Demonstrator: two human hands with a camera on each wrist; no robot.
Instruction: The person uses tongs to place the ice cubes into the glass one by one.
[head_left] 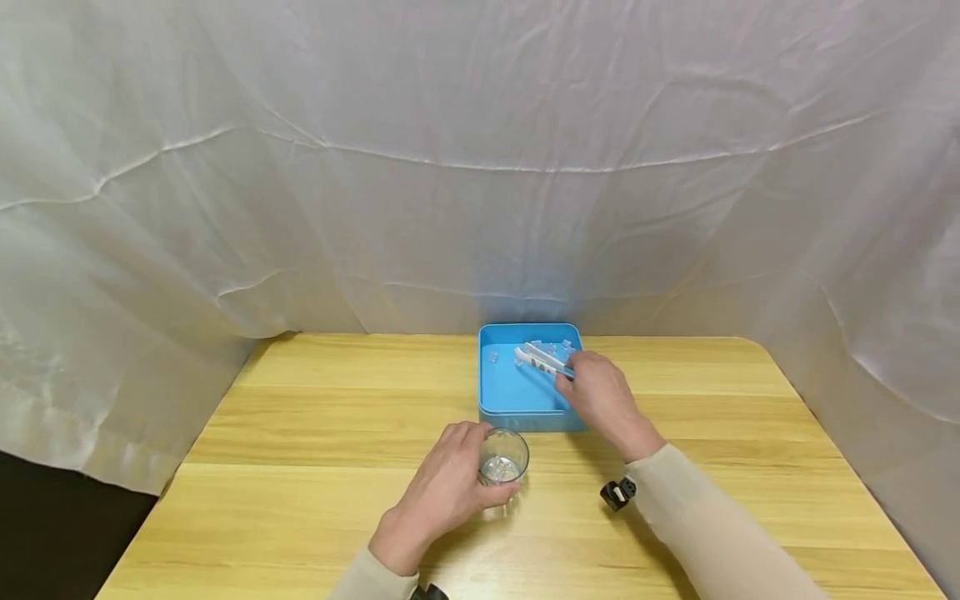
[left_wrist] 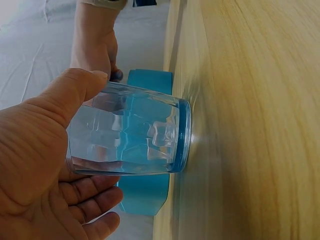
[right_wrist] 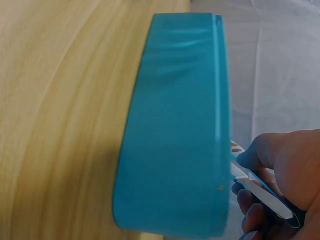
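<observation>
My left hand (head_left: 441,482) holds a clear drinking glass (left_wrist: 125,132) by its side, thumb and fingers curved round it. The glass stands upright on the table, with several clear ice-like pieces (left_wrist: 162,140) at its bottom. Beyond it sits an open blue box (head_left: 517,400). My right hand (head_left: 606,402) is over the box's right side and grips a pair of white tongs (head_left: 538,360) with a printed pattern. Their tips point down and left into the box, near several clear pieces (head_left: 492,357). Whether the tips hold a piece, I cannot tell.
The light wooden table (head_left: 300,467) extends to both sides of the box and glass. A pale cloth curtain (head_left: 420,208) hangs behind the table and along its sides. A small black device (head_left: 618,494) is at my right wrist.
</observation>
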